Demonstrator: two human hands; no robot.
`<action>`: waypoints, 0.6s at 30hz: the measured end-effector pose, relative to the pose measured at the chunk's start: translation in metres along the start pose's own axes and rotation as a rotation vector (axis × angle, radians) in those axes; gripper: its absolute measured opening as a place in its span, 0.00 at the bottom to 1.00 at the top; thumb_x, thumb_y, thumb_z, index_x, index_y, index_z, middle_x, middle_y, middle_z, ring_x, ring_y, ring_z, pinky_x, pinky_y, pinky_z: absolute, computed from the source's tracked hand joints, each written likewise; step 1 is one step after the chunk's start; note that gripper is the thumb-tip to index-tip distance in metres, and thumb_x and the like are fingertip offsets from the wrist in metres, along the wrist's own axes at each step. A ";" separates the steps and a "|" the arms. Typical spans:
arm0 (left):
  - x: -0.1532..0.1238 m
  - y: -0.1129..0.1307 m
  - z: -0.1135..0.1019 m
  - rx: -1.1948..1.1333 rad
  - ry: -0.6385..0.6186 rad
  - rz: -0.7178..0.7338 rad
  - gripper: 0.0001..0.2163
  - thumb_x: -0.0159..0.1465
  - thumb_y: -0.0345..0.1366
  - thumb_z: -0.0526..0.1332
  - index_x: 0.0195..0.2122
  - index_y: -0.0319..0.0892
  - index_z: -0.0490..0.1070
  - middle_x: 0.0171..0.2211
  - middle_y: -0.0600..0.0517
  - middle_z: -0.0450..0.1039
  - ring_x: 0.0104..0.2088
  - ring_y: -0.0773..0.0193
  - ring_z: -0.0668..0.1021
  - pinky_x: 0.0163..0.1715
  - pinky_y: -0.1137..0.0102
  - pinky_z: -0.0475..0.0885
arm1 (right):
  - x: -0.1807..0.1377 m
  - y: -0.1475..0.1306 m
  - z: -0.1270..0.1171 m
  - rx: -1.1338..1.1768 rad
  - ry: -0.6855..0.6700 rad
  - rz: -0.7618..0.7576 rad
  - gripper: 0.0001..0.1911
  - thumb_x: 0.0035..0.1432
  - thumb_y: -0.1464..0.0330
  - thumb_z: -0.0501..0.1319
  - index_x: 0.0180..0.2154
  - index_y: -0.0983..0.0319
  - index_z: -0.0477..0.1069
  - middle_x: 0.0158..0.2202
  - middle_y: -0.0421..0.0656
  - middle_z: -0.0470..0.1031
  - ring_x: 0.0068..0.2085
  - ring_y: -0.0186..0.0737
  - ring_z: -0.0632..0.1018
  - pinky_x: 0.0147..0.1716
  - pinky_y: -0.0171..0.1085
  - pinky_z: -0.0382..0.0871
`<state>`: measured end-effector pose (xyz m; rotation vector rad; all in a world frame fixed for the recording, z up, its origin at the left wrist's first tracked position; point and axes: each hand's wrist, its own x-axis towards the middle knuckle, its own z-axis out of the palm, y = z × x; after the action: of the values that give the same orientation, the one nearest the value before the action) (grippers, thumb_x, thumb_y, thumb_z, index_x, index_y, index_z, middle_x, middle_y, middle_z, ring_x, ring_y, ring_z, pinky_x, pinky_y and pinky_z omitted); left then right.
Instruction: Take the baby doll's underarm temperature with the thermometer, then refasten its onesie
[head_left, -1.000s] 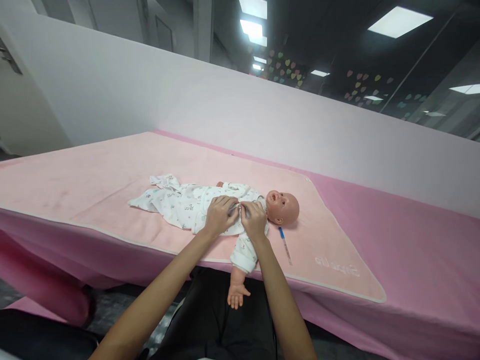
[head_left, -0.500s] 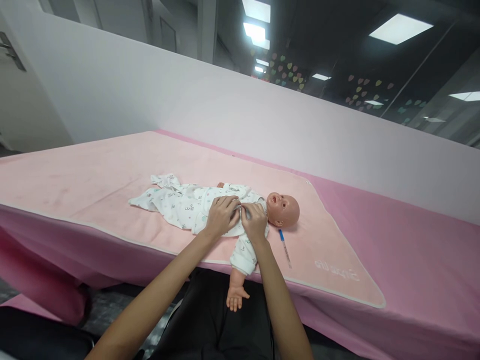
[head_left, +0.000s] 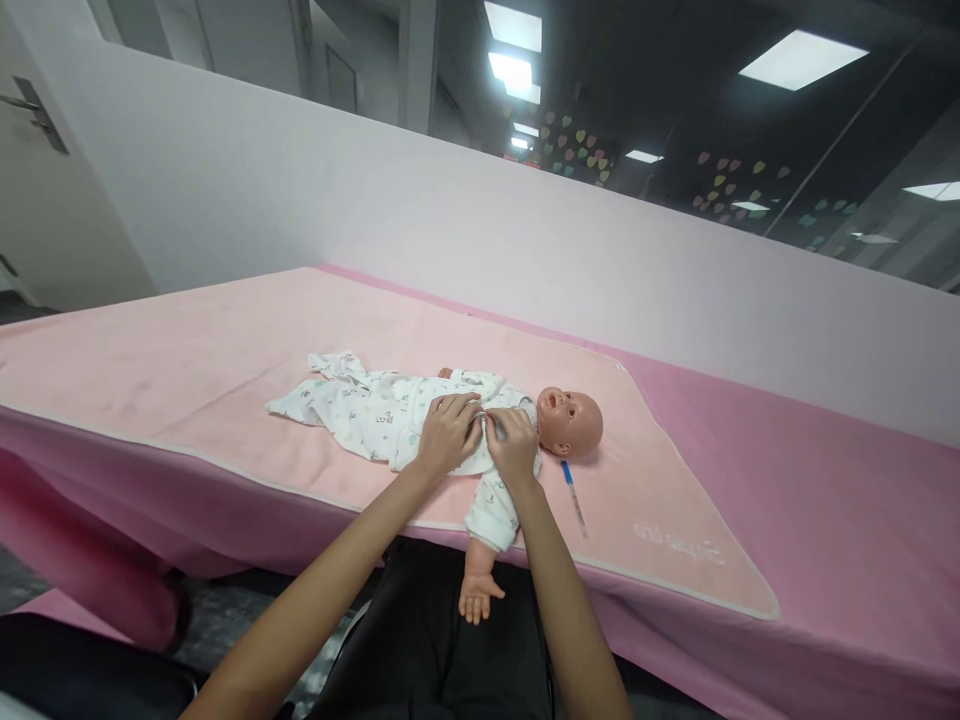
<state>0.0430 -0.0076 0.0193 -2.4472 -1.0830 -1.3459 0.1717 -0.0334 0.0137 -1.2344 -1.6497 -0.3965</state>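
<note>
A baby doll [head_left: 570, 422] lies on its back on a light pink blanket [head_left: 225, 360], head to the right, dressed in a white printed romper [head_left: 360, 408]. My left hand [head_left: 447, 434] and my right hand [head_left: 513, 446] rest side by side on the doll's chest, fingers curled and pinching the romper's front near the collar. One doll arm [head_left: 480, 590] hangs over the table's near edge. A thin thermometer with a blue tip [head_left: 574, 492] lies on the blanket just below the doll's head.
The blanket covers a table draped in darker pink cloth [head_left: 847, 520]. A pale partition wall [head_left: 465, 230] runs behind it. My dark-clothed lap [head_left: 435, 640] is under the near edge.
Both hands stay on the doll's chest, fingers shifting only slightly on the fabric. The view has drifted a little; nothing else moved.
</note>
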 end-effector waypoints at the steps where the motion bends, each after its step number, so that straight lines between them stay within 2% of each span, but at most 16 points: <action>1: 0.000 0.000 0.000 0.007 -0.002 0.000 0.08 0.61 0.31 0.51 0.38 0.43 0.68 0.47 0.49 0.70 0.47 0.59 0.71 0.47 0.61 0.61 | 0.000 0.000 0.000 0.000 -0.001 0.001 0.09 0.58 0.72 0.54 0.33 0.60 0.73 0.31 0.41 0.76 0.36 0.37 0.72 0.37 0.34 0.64; 9: 0.000 0.001 0.001 0.049 -0.025 -0.031 0.09 0.60 0.32 0.52 0.39 0.43 0.69 0.49 0.48 0.69 0.47 0.57 0.70 0.46 0.60 0.60 | 0.000 0.000 0.000 0.000 -0.009 0.011 0.08 0.58 0.72 0.55 0.34 0.60 0.73 0.31 0.40 0.76 0.36 0.36 0.72 0.37 0.33 0.64; 18: 0.000 0.002 0.005 0.057 -0.049 -0.046 0.09 0.62 0.30 0.49 0.37 0.41 0.67 0.41 0.46 0.70 0.43 0.56 0.71 0.44 0.60 0.61 | 0.000 -0.001 0.000 -0.002 -0.010 0.013 0.08 0.58 0.72 0.55 0.33 0.60 0.73 0.30 0.40 0.76 0.36 0.36 0.72 0.37 0.33 0.64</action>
<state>0.0478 -0.0069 0.0172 -2.4410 -1.1793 -1.2564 0.1708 -0.0336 0.0142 -1.2502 -1.6494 -0.3845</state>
